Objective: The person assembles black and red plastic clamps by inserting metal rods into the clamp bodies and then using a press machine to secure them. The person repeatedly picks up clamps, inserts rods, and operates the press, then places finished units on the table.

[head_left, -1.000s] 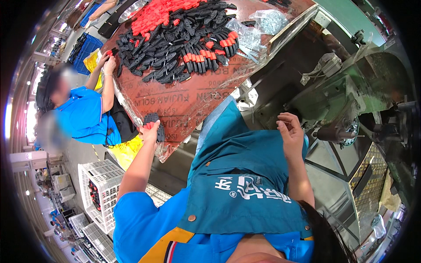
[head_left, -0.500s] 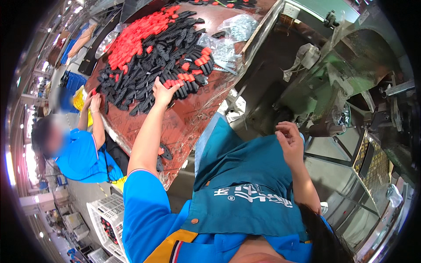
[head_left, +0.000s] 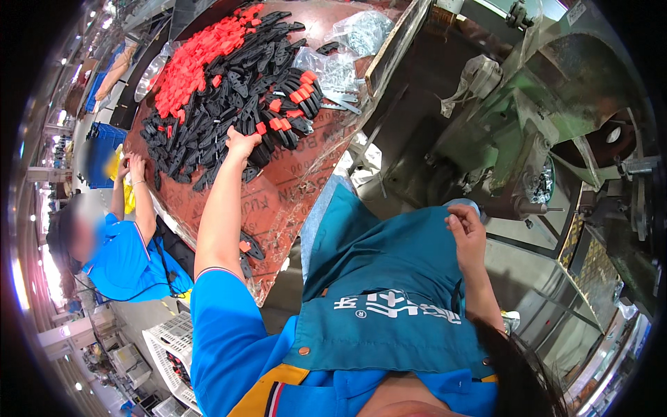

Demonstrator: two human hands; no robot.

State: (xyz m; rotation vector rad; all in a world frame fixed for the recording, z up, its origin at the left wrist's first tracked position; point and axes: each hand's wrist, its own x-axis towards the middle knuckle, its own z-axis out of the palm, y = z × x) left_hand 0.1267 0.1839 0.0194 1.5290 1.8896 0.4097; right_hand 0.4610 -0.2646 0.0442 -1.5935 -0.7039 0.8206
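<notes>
My left hand [head_left: 243,144] reaches over the near edge of a heap of black plastic parts [head_left: 226,108]. Its fingers are closed at a black part with a red-orange block [head_left: 261,128] beside the thumb; the hand hides much of that part. To its right, several similar black parts with red-orange blocks [head_left: 281,124] lie in a row. My right hand [head_left: 467,233] hovers over the right side of my green apron [head_left: 389,257], near the machine. Its fingers bend loosely, and nothing shows in them.
Loose red-orange blocks [head_left: 184,73] fill the table's far left. Clear bags of metal pieces [head_left: 361,33] lie at the far right. A green machine [head_left: 511,132] with a thin spindle stands right. A co-worker in blue [head_left: 132,254] works at left, beside a white crate [head_left: 170,351].
My left hand has shifted slightly left and down, its fingers drawn closer together, and a red-orange block now sits apart from the row. My right hand has lowered, its fingers curling more.
</notes>
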